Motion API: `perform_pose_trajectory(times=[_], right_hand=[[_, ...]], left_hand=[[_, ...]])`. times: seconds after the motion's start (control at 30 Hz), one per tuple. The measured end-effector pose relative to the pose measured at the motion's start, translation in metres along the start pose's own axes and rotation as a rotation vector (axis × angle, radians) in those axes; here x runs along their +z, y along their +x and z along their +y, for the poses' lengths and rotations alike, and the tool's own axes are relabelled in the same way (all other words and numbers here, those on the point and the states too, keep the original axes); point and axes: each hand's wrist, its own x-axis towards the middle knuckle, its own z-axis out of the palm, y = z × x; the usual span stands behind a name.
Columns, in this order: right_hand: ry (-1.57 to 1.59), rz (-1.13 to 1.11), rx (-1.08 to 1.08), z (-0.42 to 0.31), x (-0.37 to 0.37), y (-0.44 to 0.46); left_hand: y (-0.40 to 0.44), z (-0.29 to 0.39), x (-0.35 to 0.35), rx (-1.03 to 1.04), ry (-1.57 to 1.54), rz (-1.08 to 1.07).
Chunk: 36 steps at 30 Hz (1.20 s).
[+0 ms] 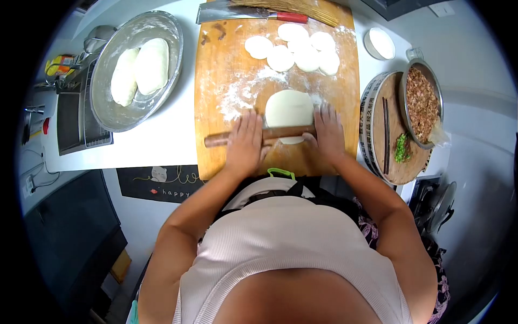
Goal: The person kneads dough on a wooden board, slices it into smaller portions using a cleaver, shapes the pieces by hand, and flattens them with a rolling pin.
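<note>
A wooden rolling pin (280, 133) lies across a flattened oval of dough (290, 107) on the floured wooden board (216, 162). My left hand (245, 139) bears down on the pin left of the dough, its fingers reaching forward and its thumb on the near side. On the right, my right hand (328, 131) holds the pin too, with the thumb along it and the fingers pointing away from me. Part of the pin is hidden under both hands. Beyond the dough, several round dough wrappers (307, 58) lie together, some overlapping.
A metal basin (174, 81) with two dough loaves (152, 66) stands left. A cleaver (234, 13) and a straw brush (318, 12) lie at the board's far edge. Right are a white bowl (380, 44), a meat-filling bowl (441, 102), chopsticks (386, 135) and chopped greens (402, 148) on a round board (395, 168).
</note>
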Motion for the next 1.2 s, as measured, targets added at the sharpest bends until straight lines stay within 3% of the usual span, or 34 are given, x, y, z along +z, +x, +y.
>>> perform_pose_trajectory(times=[0.07, 0.17, 0.27, 0.3, 0.4, 0.53, 0.73, 0.8, 0.87, 0.9, 0.93, 1.0, 1.1, 1.2], right_hand=[[0.103, 0.049, 0.008, -0.002, 0.004, -0.003], [0.373, -0.081, 0.142, -0.012, -0.016, 0.051], [0.377, -0.114, 0.27, -0.014, -0.004, 0.078], [0.508, -0.122, 0.313, -0.014, -0.005, 0.079], [0.5, -0.224, 0.281, -0.015, -0.013, 0.076], [0.704, -0.15, 0.131, -0.045, -0.043, 0.086], [0.653, 0.063, -0.253, -0.1, -0.077, 0.172], [0.753, -0.104, -0.045, -0.122, -0.109, 0.206], [0.989, -0.077, 0.08, -0.113, -0.085, 0.25], [0.974, 0.03, 0.057, -0.099, -0.063, 0.273], [0.758, 0.044, 0.128, -0.087, -0.055, 0.288], [0.528, -0.016, 0.231, -0.07, -0.036, 0.305], [0.078, -0.124, 0.122, -0.071, -0.017, 0.29], [0.011, -0.206, 0.198, -0.089, -0.035, 0.275]], left_hand=[[-0.014, -0.001, 0.016, 0.057, -0.044, 0.103], [-0.004, -0.008, 0.02, 0.088, -0.08, 0.169], [0.0, -0.016, 0.02, 0.141, -0.037, 0.267], [-0.002, -0.021, 0.017, 0.174, -0.034, 0.306], [-0.012, -0.036, 0.009, 0.246, -0.122, 0.278], [-0.018, -0.047, 0.019, 0.289, -0.15, 0.304], [-0.015, -0.046, 0.018, 0.25, -0.189, 0.38], [-0.014, -0.046, 0.02, 0.235, -0.19, 0.386], [-0.014, -0.047, 0.023, 0.219, -0.184, 0.388], [-0.014, -0.048, 0.023, 0.218, -0.187, 0.385], [-0.014, -0.048, 0.023, 0.218, -0.19, 0.382], [-0.015, -0.047, 0.022, 0.216, -0.198, 0.374], [-0.015, -0.048, 0.022, 0.203, -0.201, 0.358], [-0.015, -0.047, 0.024, 0.198, -0.193, 0.348]])
